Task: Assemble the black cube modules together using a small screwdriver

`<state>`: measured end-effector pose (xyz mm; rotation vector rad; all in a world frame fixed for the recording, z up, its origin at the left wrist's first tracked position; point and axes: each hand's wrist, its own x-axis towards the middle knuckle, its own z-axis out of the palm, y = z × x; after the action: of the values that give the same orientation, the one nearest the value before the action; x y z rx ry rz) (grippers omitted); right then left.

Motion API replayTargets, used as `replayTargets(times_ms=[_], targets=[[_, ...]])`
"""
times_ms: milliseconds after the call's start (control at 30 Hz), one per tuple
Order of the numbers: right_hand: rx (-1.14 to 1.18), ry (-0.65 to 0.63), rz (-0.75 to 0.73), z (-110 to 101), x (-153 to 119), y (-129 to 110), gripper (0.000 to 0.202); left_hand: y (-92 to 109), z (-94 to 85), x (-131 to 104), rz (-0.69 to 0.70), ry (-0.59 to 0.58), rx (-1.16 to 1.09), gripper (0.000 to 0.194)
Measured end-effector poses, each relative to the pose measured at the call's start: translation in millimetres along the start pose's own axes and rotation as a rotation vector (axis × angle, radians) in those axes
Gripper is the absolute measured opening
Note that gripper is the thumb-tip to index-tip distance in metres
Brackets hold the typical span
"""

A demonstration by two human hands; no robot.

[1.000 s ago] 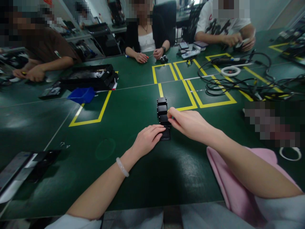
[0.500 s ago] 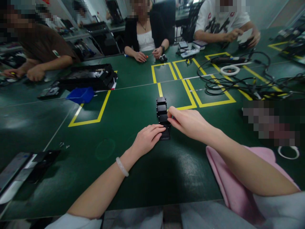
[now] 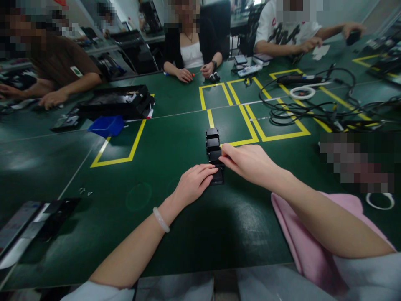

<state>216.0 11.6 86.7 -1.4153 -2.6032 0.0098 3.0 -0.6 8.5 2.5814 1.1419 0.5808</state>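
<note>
Several small black blocks (image 3: 213, 144) stand in a row on the green table, running away from me. My left hand (image 3: 194, 180) holds the nearest black block (image 3: 217, 179), fingertips over its top and thumb along its left side. At the right edge of the block behind it (image 3: 214, 156), my right hand (image 3: 246, 163) pinches with thumb and forefinger. Whatever lies between those two fingertips is hidden from view. A pale bracelet (image 3: 161, 220) circles my left wrist.
A pink cloth (image 3: 291, 225) lies under my right forearm. Black cables (image 3: 288, 113) tangle at the right. At the left are a black tray (image 3: 115, 100), a blue bin (image 3: 106, 126), small metal pieces (image 3: 82, 190) and dark flat parts (image 3: 52, 217). Co-workers sit across the table (image 3: 175, 138).
My right hand has shifted very slightly down at the same block, and my left hand stays put. Across the table, a co-worker at the right has stretched an arm out holding a dark object.
</note>
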Motion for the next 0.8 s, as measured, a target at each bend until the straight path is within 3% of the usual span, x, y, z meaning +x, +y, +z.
replayTargets(times_ms=[633,800], targets=[[0.108,0.012,-0.009,0.1,0.6,-1.9,0.018,-1.8,0.6,0.0,0.016,-0.003,-0.009,0.029],[0.046,-0.007,0.019,1.9,1.8,-1.9,0.026,-2.4,0.6,-0.2,0.008,-0.011,-0.009,0.029]])
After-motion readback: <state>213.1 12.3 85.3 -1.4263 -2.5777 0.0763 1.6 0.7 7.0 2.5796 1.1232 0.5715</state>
